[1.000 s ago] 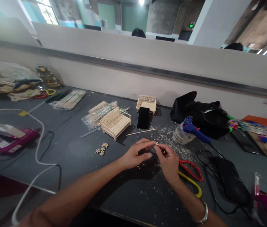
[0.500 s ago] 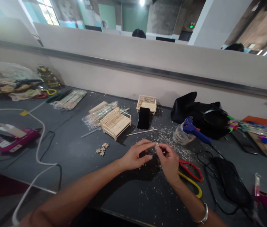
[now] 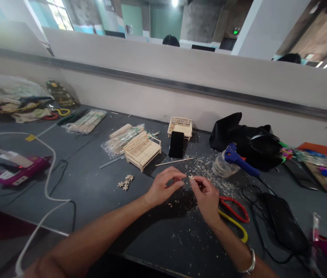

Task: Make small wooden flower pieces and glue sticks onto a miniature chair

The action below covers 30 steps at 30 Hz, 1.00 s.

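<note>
Pale wood, the small flower-shaped piece [image 3: 191, 177] sat pinched between thumb and finger of my right hand [image 3: 205, 195]. From my left hand [image 3: 163, 187] it lay at three o'clock, just beyond those fingertips, which were parted and held nothing. It looked too small for me to tell any long axis. Wooden flowers [image 3: 129, 178] lay at nine o'clock from my left hand, a clear packet [image 3: 86, 121] of sticks at ten. At my right hand's one o'clock, a blue glue gun [image 3: 246, 166] rested across a clear plastic cup [image 3: 221, 168].

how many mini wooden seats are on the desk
2: the near seat by the bagged sticks, and the far seat, partly hidden behind the phone.
</note>
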{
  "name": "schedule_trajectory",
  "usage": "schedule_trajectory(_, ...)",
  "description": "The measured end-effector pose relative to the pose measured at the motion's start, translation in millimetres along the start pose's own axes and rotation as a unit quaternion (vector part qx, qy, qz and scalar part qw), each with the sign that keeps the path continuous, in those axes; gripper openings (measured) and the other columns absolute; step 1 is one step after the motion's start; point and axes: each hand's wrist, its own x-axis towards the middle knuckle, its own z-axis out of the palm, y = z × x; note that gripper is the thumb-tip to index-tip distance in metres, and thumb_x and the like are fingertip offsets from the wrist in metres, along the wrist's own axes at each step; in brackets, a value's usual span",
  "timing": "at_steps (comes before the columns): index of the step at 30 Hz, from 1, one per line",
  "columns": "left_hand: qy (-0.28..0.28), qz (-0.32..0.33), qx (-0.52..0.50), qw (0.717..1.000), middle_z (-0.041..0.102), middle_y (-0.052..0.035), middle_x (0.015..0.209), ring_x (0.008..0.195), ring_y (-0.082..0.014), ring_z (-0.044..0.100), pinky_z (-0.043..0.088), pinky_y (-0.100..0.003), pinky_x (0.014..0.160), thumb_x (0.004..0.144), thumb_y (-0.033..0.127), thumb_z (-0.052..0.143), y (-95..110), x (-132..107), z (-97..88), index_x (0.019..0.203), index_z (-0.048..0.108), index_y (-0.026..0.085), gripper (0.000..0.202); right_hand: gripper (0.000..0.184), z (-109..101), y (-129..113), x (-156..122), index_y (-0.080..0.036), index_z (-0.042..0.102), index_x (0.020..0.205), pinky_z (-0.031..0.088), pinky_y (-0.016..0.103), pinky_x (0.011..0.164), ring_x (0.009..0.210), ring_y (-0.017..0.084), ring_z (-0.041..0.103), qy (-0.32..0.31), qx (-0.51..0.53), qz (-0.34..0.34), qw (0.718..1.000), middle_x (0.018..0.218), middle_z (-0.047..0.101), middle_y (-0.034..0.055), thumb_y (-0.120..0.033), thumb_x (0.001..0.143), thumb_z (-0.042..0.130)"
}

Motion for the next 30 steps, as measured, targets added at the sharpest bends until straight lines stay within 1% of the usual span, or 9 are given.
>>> schedule_trajectory(3, 0.032, -0.092, -0.028, 0.995, 0.064, -0.0021, 0.074, 0.072, -0.0147, 0.059, 0.048, -0.026, 0.071, 0.084, 0.034, 0.064, 0.1, 2.2, 0.4, 0.076, 0.066, 0.017, 0.019, 0.02, 0.4, -0.5, -0.6, -0.022, 0.07, 0.075, 0.048, 0.025, 0.055, 0.058, 0.015, 0.061, -0.021, 0.015, -0.008, 1.0, 0.067, 0.071, 0.0, -0.039, 0.082, 0.062)
schedule_trajectory(6, 0.031, -0.183, -0.079, 0.979, 0.058, 0.0014, 0.063, 0.061, -0.0125, 0.053, 0.045, -0.024, 0.062, 0.085, 0.043, 0.06, -1.6, 3.3, 2.8, 0.07, 0.061, 0.017, 0.03, 0.021, 1.0, -0.9, -1.0, -0.023, 0.071, 0.075, 0.049, 0.025, 0.055, 0.058, 0.015, 0.062, -0.042, 0.025, -0.012, 0.999, 0.069, 0.072, 0.0002, -0.04, 0.082, 0.062)
schedule_trajectory(8, 0.025, -0.219, -0.122, 0.968, 0.055, 0.0024, 0.062, 0.057, -0.0111, 0.05, 0.043, -0.024, 0.059, 0.085, 0.049, 0.058, -2.5, 3.6, 4.6, 0.071, 0.061, 0.016, 0.036, 0.022, 1.1, -1.1, -0.9, -0.023, 0.072, 0.075, 0.049, 0.025, 0.053, 0.057, 0.015, 0.062, -0.053, 0.022, -0.013, 0.998, 0.068, 0.072, -0.0001, -0.042, 0.083, 0.062)
schedule_trajectory(12, 0.002, -0.23, -0.213, 0.95, 0.06, 0.0019, 0.072, 0.061, -0.0103, 0.052, 0.045, -0.024, 0.064, 0.077, 0.052, 0.069, -2.1, 4.1, 5.6, 0.094, 0.065, 0.016, 0.04, 0.024, 0.3, -1.3, 0.0, -0.023, 0.072, 0.075, 0.049, 0.025, 0.053, 0.056, 0.015, 0.062, -0.069, 0.016, -0.022, 0.997, 0.066, 0.071, -0.0002, -0.043, 0.084, 0.062)
schedule_trajectory(14, -0.023, -0.236, -0.246, 0.94, 0.063, 0.0004, 0.077, 0.064, -0.0103, 0.053, 0.047, -0.025, 0.066, 0.074, 0.052, 0.073, -1.3, 4.1, 5.0, 0.098, 0.067, 0.016, 0.043, 0.025, -0.2, -1.4, 0.5, -0.024, 0.072, 0.075, 0.05, 0.025, 0.055, 0.059, 0.016, 0.063, -0.084, 0.016, -0.022, 0.996, 0.067, 0.072, 0.0002, -0.044, 0.084, 0.062)
schedule_trajectory(18, -0.053, -0.251, -0.272, 0.928, 0.068, -0.0026, 0.083, 0.065, -0.0103, 0.055, 0.048, -0.026, 0.068, 0.071, 0.049, 0.077, -1.7, 3.8, 4.4, 0.094, 0.071, 0.016, 0.041, 0.026, -0.1, -0.9, 1.1, -0.024, 0.072, 0.075, 0.05, 0.026, 0.058, 0.062, 0.017, 0.064, -0.108, 0.023, -0.011, 0.994, 0.069, 0.072, 0.0007, -0.046, 0.085, 0.061)
schedule_trajectory(22, -0.046, -0.262, -0.282, 0.922, 0.069, -0.0023, 0.079, 0.062, -0.0097, 0.054, 0.047, -0.025, 0.065, 0.067, 0.047, 0.08, -4.2, 3.6, 5.4, 0.088, 0.072, 0.016, 0.038, 0.027, 0.3, 0.7, 1.4, -0.023, 0.072, 0.075, 0.05, 0.026, 0.057, 0.061, 0.017, 0.064, -0.118, 0.023, -0.007, 0.993, 0.068, 0.072, 0.0008, -0.046, 0.084, 0.061)
schedule_trajectory(25, -0.039, -0.271, -0.289, 0.917, 0.068, -0.0009, 0.076, 0.06, -0.0089, 0.054, 0.047, -0.024, 0.064, 0.064, 0.047, 0.082, -5.0, 4.0, 5.7, 0.084, 0.072, 0.015, 0.039, 0.024, 0.0, 1.3, 1.6, -0.023, 0.072, 0.075, 0.05, 0.026, 0.058, 0.062, 0.017, 0.064, -0.122, 0.023, -0.008, 0.992, 0.069, 0.073, 0.0011, -0.042, 0.084, 0.061)
schedule_trajectory(30, -0.033, -0.275, -0.279, 0.919, 0.068, -0.001, 0.074, 0.06, -0.0098, 0.055, 0.047, -0.024, 0.063, 0.063, 0.046, 0.083, -4.4, 4.5, 5.4, 0.08, 0.071, 0.015, 0.037, 0.02, -1.2, 0.0, 1.0, -0.023, 0.073, 0.079, 0.05, 0.026, 0.057, 0.063, 0.017, 0.065, -0.12, 0.028, -0.016, 0.992, 0.071, 0.073, 0.0009, -0.038, 0.083, 0.061)
